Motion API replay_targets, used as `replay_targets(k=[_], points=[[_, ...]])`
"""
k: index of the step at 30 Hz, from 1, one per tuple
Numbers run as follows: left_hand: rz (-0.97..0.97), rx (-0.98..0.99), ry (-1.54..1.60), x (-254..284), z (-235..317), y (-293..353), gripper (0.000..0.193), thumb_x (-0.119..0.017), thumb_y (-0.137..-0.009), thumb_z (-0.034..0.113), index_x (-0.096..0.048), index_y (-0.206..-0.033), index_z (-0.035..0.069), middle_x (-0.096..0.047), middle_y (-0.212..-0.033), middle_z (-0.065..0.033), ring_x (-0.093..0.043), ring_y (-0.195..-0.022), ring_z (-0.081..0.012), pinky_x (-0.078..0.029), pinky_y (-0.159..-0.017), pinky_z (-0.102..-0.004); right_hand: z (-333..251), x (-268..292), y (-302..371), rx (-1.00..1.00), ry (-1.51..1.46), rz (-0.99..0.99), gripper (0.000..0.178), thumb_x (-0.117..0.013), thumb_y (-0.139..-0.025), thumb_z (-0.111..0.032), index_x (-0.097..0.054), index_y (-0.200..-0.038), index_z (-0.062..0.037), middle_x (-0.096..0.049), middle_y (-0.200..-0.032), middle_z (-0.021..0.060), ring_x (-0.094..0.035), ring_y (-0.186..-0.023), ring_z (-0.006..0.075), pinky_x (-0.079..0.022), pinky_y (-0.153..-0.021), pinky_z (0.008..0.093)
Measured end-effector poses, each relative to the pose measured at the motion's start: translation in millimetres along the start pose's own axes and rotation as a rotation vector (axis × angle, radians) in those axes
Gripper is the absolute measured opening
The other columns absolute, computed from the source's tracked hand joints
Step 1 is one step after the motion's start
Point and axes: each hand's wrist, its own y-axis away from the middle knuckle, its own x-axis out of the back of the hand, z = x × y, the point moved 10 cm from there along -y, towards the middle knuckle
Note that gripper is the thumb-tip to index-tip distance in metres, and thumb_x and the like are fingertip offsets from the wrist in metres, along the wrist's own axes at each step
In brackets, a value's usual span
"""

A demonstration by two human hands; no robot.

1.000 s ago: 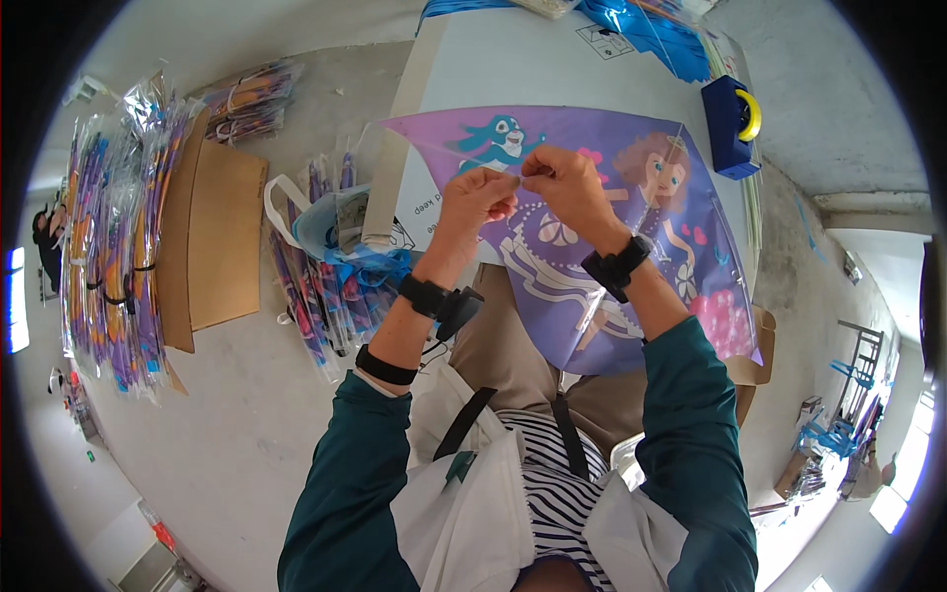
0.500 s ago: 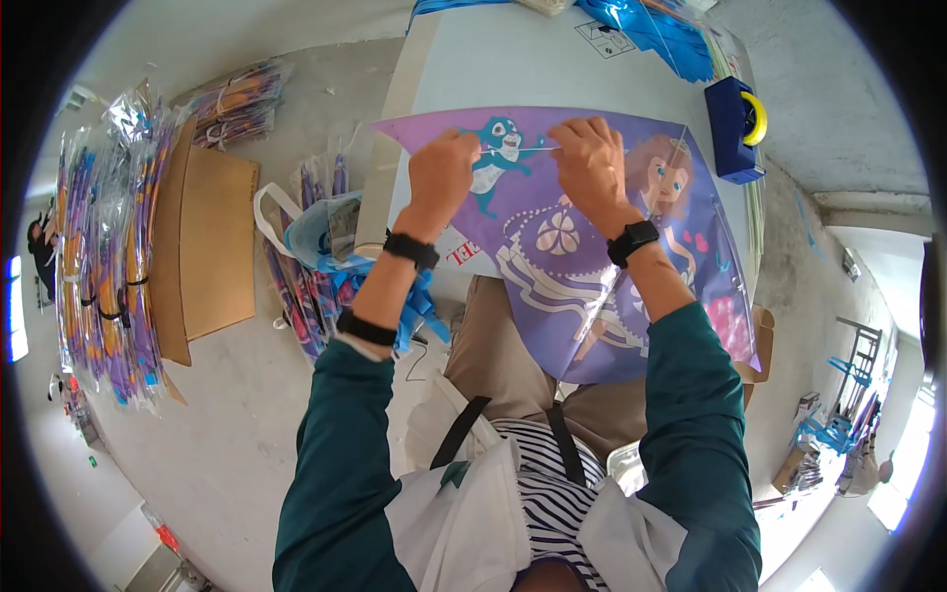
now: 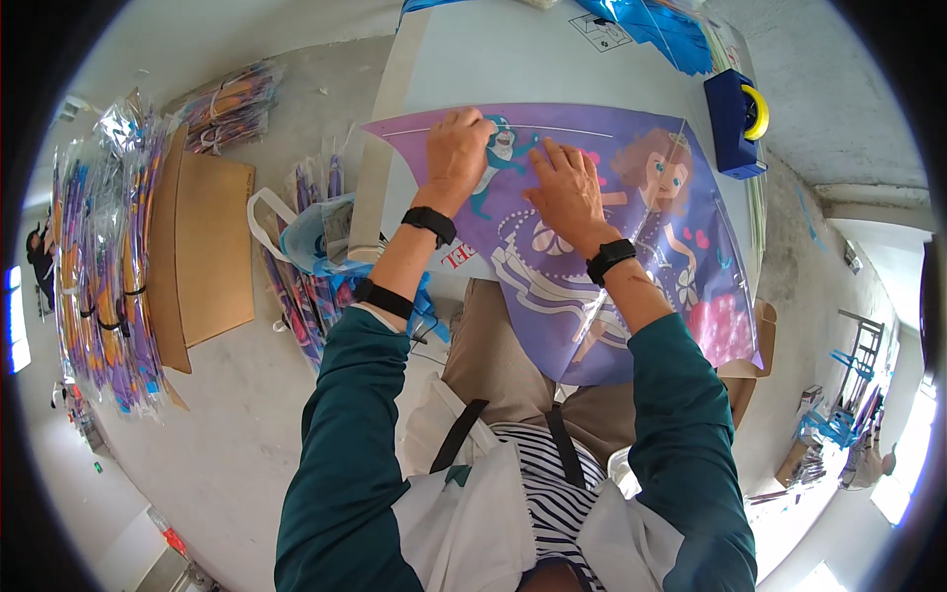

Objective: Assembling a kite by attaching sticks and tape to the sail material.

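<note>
A purple kite (image 3: 572,306), printed with a cartoon princess and a teal animal, lies over the near part of a light board and hangs off its front edge. Across its upper part runs a thin white rod (image 3: 572,130). My left hand (image 3: 458,156) is closed, its fingers curled at the rod beside the teal animal; its fingertips are partly hidden. To the right, my right hand (image 3: 570,192) rests on the kite with fingers apart, just below the rod, holding nothing.
A blue tape dispenser (image 3: 732,128) with yellow tape stands at the board's right edge. Blue plastic (image 3: 656,35) lies at the far side. On the left are a cardboard box (image 3: 212,247), bundles of bagged kites (image 3: 109,266) and a light blue bag (image 3: 321,232).
The rod, formerly spanning between both hands, now lies along the kite's top. My left hand has shifted slightly up; my right hand has let go and lowered with fingers spreading.
</note>
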Motion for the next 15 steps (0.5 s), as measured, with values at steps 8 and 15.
replay_targets(k=[8, 15], points=[[0.01, -0.042, -0.056, -5, 8, -2, 0.005, -0.067, -0.077, 0.005, -0.067, -0.08, 0.01, -0.062, -0.09, -0.004, -0.06, -0.092, -0.0268, -0.049, -0.076, -0.0401, 0, -14, 5, -0.047, 0.003, -0.057, 0.07, -0.081, -0.074, -0.031, -0.053, -0.135, -0.0126, -0.044, -0.148, 0.0083, -0.041, -0.136, 0.0312, -0.035, -0.108, 0.0572], [-0.066, 0.048, -0.016, -13, -6, -19, 0.009, -0.074, -0.075, 0.008, -0.065, -0.078, 0.007, -0.06, -0.088, -0.0073, -0.061, -0.09, -0.0291, -0.05, -0.073, -0.0422, -2, -13, 5, -0.065, 0.024, -0.09, 0.071, -0.08, -0.074, -0.03, -0.053, -0.137, -0.0127, -0.043, -0.15, 0.01, -0.042, -0.135, 0.0327, -0.034, -0.11, 0.0517]])
